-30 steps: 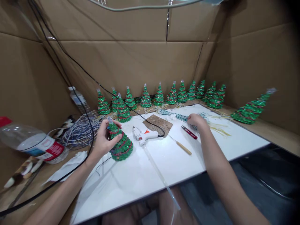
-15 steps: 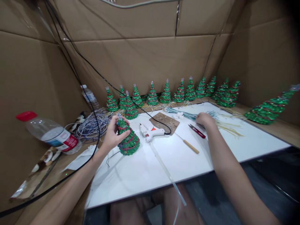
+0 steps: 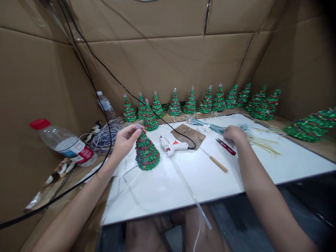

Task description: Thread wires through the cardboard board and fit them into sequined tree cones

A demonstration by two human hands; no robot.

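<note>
My left hand (image 3: 126, 140) pinches the top of a small green Christmas tree (image 3: 147, 154) trimmed with red garland, standing upright on the white board. A thin dark wire (image 3: 128, 171) reaches out from near its base. My right hand (image 3: 235, 134) is closed, back towards me, over a bundle of green wires (image 3: 210, 126); its fingertips are hidden, so what it grips is unclear. Close to that hand lie red thread snips (image 3: 226, 147). Between the hands rests a white hot glue gun (image 3: 175, 147) with a long glue stick (image 3: 191, 194), near a wooden-handled hook tool (image 3: 217, 163).
More Christmas trees (image 3: 175, 103) line the back edge, with one leaning tree (image 3: 309, 124) at right. A brown board (image 3: 189, 136) lies behind the glue gun. At left are a red-capped bottle (image 3: 65, 143), tangled wire (image 3: 101, 138) and a hanging black cable (image 3: 110, 133).
My left hand has shifted from around the tree's upper side to a pinch at its top. My right hand stays over the green wires. The view has turned slightly left.
</note>
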